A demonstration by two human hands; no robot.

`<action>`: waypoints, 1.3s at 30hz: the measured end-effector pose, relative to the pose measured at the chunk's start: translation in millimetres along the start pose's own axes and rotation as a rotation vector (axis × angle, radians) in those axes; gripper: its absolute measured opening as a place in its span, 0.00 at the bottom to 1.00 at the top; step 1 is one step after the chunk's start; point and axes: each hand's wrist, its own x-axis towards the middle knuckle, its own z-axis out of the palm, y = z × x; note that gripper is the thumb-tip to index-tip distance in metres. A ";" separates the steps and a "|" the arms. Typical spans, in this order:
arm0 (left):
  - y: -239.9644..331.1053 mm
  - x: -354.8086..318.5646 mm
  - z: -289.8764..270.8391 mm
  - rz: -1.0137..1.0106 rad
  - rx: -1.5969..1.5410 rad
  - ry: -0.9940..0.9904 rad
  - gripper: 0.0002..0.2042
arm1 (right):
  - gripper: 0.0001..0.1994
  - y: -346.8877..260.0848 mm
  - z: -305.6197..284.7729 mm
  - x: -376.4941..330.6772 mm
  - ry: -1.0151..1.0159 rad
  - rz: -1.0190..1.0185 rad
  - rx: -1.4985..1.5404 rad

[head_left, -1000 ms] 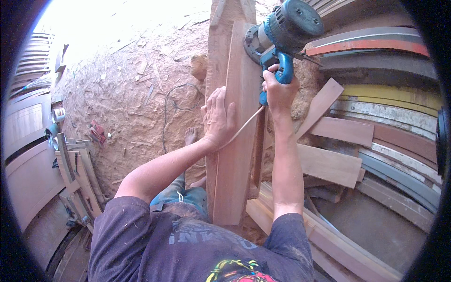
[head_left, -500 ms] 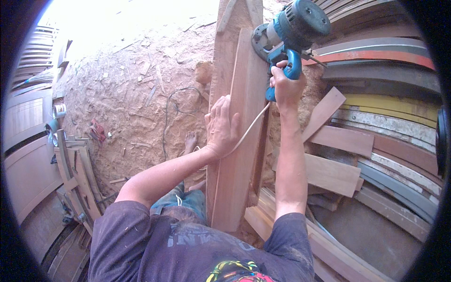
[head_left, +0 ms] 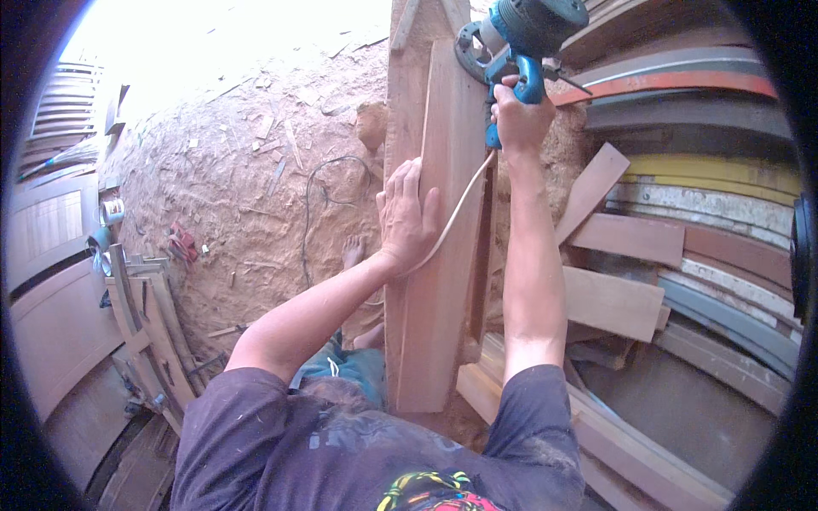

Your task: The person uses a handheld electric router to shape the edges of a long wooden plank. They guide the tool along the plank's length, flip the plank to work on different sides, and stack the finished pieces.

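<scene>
A blue and black power router [head_left: 520, 43] is gripped by its D-shaped handle in my right hand [head_left: 521, 119]. Its round base sits at the far right edge of a long wooden board [head_left: 452, 204]. The bit is hidden from here. My left hand [head_left: 407, 209] lies flat across the board's left edge, fingers stretched out and pointing away from me. Under the board is a wider wooden plank [head_left: 405, 128]. The router's pale cord [head_left: 464, 200] runs from the handle over the board, passing under my left wrist.
Sawdust and wood scraps cover the ground [head_left: 239, 170], where a dark cable [head_left: 308, 196] lies curled. Stacked boards [head_left: 707, 204] and loose offcuts [head_left: 626, 238] crowd the right side. Wooden door panels [head_left: 60, 213] and leaning planks [head_left: 149, 315] stand at the left.
The router has slid slightly farther away along the board's edge, my right arm reaching out with it. My left hand stays on nearly the same spot of the board.
</scene>
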 end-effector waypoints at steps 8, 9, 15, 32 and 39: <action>-15.5 -5.7 13.6 0.015 -0.015 0.085 0.27 | 0.05 0.4 -21.6 -65.2 0.058 0.089 0.092; -15.1 -3.4 14.7 0.020 -0.022 0.092 0.27 | 0.06 -8.0 -32.7 -82.5 0.048 0.108 0.084; -25.2 7.7 17.0 0.052 -0.085 0.073 0.29 | 0.08 -26.7 -100.9 -206.1 0.006 0.183 0.025; -31.1 -66.5 19.6 0.117 -0.042 0.045 0.35 | 0.12 14.7 -307.2 -702.8 0.298 0.834 0.234; -20.2 -98.5 6.3 0.081 -0.017 0.075 0.36 | 0.10 -40.2 -299.9 -689.9 -0.117 0.430 -0.336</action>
